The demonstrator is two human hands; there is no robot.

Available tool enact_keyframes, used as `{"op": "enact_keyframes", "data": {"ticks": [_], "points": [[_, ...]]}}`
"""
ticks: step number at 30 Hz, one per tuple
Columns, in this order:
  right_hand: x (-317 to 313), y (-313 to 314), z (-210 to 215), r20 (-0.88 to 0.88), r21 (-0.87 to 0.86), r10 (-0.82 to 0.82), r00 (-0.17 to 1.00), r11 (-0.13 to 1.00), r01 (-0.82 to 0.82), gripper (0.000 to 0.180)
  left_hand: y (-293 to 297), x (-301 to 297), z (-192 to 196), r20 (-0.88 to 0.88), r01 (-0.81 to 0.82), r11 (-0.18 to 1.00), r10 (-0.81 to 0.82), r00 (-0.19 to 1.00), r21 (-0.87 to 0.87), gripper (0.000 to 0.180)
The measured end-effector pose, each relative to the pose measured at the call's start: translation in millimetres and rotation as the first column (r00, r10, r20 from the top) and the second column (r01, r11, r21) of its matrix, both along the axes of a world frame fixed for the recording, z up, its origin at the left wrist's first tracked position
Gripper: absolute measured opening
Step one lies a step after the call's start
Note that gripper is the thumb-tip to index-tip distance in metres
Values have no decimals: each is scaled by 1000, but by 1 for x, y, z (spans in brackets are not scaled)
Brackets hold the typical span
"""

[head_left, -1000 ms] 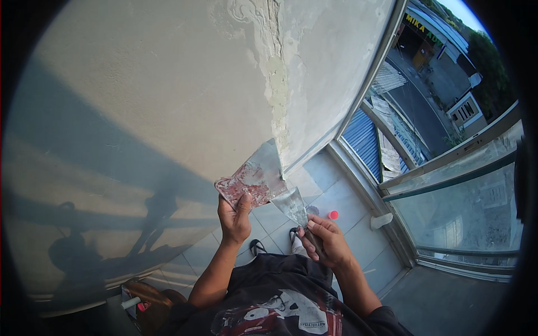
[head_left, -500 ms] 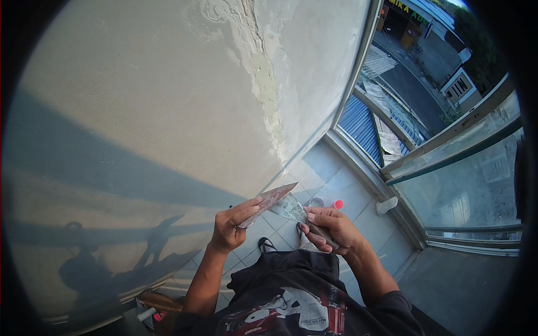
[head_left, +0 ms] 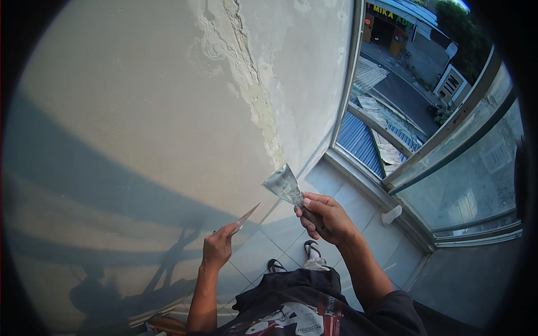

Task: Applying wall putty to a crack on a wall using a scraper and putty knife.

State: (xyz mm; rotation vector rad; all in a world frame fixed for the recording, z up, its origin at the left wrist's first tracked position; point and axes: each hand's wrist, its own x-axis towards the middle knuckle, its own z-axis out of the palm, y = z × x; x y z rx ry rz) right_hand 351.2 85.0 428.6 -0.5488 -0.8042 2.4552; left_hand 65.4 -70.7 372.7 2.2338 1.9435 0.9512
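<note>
My right hand [head_left: 329,219] grips a putty knife [head_left: 284,186] by its handle, fingers wrapped round it. Its wide, smeared metal blade points up at the lower end of a pale filler strip [head_left: 263,112] on the grey wall; whether it touches the wall I cannot tell. In my left hand [head_left: 217,246] is a thin flat plate [head_left: 248,213], held closed between the fingers and seen almost edge-on. The plate sits lower and to the left of the knife, apart from it. Above the filler, an open rough crack [head_left: 240,42] runs up the wall.
A window frame [head_left: 358,158] stands on the right, with a glass pane [head_left: 465,185] beside it and roofs and a road outside. A whitish lump [head_left: 391,215] lies by the sill. Below are floor tiles [head_left: 246,259] and my sandalled feet; brown items [head_left: 166,325] lie lower left.
The putty knife has left the plate and moved up and left toward the wall. My left hand has lowered slightly and turned the plate edge-on. The view has shifted a little.
</note>
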Motion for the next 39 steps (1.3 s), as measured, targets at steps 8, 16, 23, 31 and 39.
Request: {"op": "enact_keyframes", "data": {"ticks": [8, 16, 23, 31, 39], "points": [[-94, 28, 22, 39, 102, -463, 886, 884, 457, 29, -47, -4, -28, 251, -332, 918, 381, 890, -219, 37], [-150, 55, 47, 148, 469, -698, 701, 673, 571, 33, -61, -14, -38, 332, -273, 905, 380, 863, -326, 40], [-181, 63, 48, 151, 657, -838, 525, 482, 580, 34, -70, -30, -47, 344, -301, 896, 410, 845, -327, 39], [-202, 63, 39, 90, 804, -914, 397, 301, 513, 34, -87, -52, -55, 354, -323, 897, 420, 836, -303, 41], [-227, 80, 24, 14, 940, -962, 273, 106, 325, 29, -99, -70, -62, 359, -338, 883, 447, 820, -326, 42]]}}
